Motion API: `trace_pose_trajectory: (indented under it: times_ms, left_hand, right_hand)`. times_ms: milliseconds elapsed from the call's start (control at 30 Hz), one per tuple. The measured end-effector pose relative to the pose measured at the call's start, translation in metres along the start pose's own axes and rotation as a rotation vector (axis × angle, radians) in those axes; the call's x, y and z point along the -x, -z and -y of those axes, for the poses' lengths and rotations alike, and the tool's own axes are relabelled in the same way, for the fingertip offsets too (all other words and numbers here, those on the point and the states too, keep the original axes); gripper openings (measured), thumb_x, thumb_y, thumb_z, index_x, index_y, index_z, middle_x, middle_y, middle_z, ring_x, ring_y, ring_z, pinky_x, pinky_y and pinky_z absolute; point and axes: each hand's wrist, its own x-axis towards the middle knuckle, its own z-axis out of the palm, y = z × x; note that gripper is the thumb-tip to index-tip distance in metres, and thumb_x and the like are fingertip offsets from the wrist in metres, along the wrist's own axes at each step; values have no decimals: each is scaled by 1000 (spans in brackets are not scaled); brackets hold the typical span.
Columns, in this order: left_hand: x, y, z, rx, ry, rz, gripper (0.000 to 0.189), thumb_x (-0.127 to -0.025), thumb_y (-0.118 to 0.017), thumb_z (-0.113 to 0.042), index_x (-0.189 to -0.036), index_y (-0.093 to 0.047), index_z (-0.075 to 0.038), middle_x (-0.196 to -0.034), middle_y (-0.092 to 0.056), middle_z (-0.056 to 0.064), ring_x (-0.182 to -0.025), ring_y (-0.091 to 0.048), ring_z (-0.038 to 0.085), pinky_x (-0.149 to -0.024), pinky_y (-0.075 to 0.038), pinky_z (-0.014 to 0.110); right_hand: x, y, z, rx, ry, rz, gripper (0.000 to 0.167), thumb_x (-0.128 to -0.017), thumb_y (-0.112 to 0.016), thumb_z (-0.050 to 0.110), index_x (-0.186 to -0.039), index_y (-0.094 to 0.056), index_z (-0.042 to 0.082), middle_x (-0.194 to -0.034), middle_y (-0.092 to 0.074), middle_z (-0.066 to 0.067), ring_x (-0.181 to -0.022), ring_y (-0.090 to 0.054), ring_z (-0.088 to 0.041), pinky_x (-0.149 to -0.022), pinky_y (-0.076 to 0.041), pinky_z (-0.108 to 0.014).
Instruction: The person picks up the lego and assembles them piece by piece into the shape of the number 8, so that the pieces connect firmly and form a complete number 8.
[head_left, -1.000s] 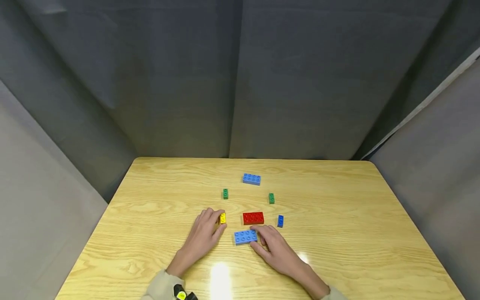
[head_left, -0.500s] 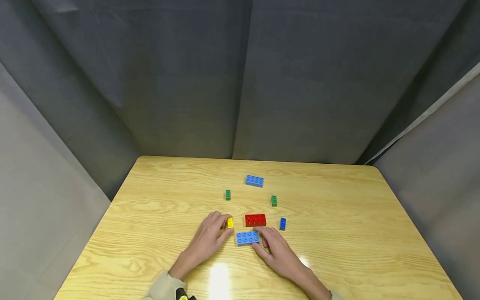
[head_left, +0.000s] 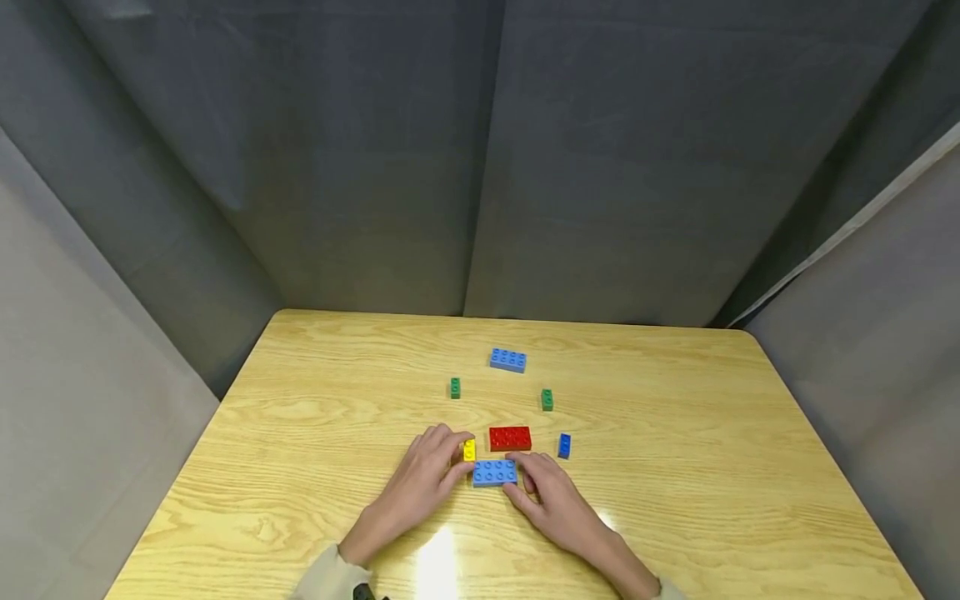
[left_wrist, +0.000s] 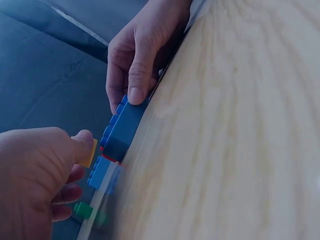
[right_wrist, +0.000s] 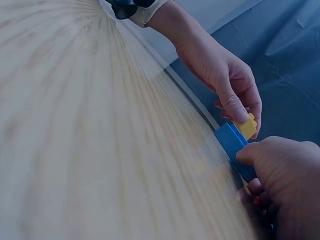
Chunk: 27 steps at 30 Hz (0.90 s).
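Note:
A small yellow brick (head_left: 469, 451) is pinched between the thumb and finger of my left hand (head_left: 420, 481). It is at the left end of a light blue brick (head_left: 494, 473), slightly above the table in the left wrist view; whether the two touch I cannot tell. My right hand (head_left: 557, 507) grips the light blue brick by its right end, thumb on the near side and a finger on the far side. In the right wrist view the yellow brick (right_wrist: 247, 127) appears just over the corner of the light blue brick (right_wrist: 231, 140).
Just beyond the held brick lies a red brick (head_left: 510, 439). A small dark blue brick (head_left: 564, 446) is to its right. Farther back are two small green bricks, one left (head_left: 455, 388) and one right (head_left: 547, 400), and another light blue brick (head_left: 507, 360). Grey curtains surround the table (head_left: 315, 400).
My left hand has carried the yellow brick to the right, up to the left end of the light blue brick. My right hand keeps its grip with little movement.

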Motion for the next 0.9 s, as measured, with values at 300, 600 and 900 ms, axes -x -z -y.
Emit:
trace_pose_trajectory:
  times_ms: [300,600,900]
  left_hand:
    - [2,-1,-7,-28,-25,26,42,-102,-69,-34,-139,-63,-15,-99,-51,-12,-89,-44,7,-84,-41,29]
    - [5,-5,-8,-23,-41,18,43,-101,-69,-35,-138,-63,-15,-99,-51,-12,-88,-43,6,-82,-41,27]
    - [5,-9,-12,19,-37,37,44,-100,-70,-36,-138,-63,-15,-98,-52,-12,-86,-43,6,-80,-41,27]
  right_hand:
    - [-2,-1,-3,-3,3,-17,41,-100,-73,31,-134,-65,9,-81,-47,12,-82,-47,-6,-72,-39,-25]
    - [0,-2,-2,2,-1,-23,40,-100,-73,31,-134,-65,11,-81,-49,10,-83,-48,-7,-74,-39,-26]
    - [1,-3,-3,4,1,-27,42,-102,-71,34,-135,-65,9,-82,-47,11,-86,-48,-7,-75,-39,-26]
